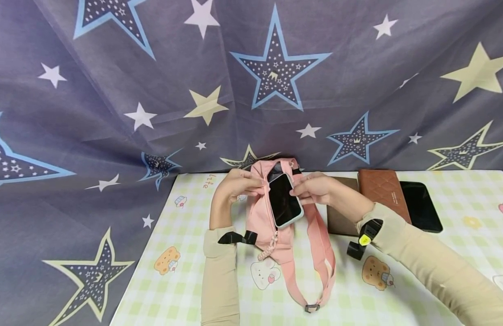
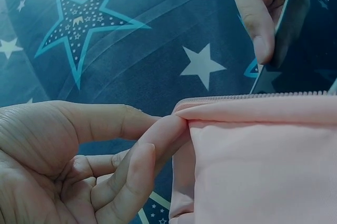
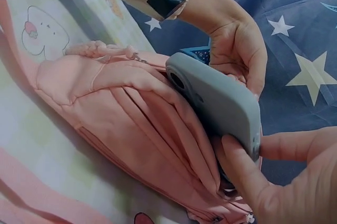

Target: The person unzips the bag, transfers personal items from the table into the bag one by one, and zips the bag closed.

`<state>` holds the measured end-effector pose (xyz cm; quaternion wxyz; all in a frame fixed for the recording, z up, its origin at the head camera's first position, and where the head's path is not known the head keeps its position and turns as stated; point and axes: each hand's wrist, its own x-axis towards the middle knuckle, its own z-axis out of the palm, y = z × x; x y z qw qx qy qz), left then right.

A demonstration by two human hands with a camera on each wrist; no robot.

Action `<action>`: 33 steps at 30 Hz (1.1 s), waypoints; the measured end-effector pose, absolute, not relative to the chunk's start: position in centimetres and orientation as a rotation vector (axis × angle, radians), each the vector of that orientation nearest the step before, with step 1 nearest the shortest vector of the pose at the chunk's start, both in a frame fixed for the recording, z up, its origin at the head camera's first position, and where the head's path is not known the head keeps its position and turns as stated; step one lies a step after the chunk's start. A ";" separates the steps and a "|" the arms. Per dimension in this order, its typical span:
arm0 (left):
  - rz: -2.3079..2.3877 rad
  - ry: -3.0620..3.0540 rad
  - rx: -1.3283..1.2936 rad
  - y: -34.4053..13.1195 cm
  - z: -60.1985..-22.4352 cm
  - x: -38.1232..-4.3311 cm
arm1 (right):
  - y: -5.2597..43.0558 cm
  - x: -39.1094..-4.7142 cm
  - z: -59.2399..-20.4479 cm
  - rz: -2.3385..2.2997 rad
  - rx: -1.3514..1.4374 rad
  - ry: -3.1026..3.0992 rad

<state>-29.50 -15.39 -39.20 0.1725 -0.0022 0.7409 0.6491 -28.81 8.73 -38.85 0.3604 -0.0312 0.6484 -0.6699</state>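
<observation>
A pink waist bag lies on the table with its zipped opening spread. In the head view my left hand is at the bag's left upper edge; the left wrist view shows its thumb and fingers pinching the fabric by the zip. My right hand holds a phone, black screen up in the head view, between thumb and fingers. In the right wrist view the phone's grey-blue case stands tilted at the opening, one long edge hidden by the pink fabric. How deep it sits inside cannot be told.
Right of the bag lie a dark brown flat item, a brown quilted wallet and a second black phone. The bag's strap loops toward the front. A star-patterned curtain hangs behind the checked tablecloth.
</observation>
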 end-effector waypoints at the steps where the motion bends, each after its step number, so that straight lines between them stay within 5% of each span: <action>1: 1.845 2.101 -0.015 -15.4 -39.2 -29.5 | 8.7 -28.8 -38.9 -1.726 -0.074 1.680; 33: 1.848 2.097 -0.005 -15.3 -39.0 -29.4 | 7.1 -29.8 -39.0 -1.748 0.033 1.886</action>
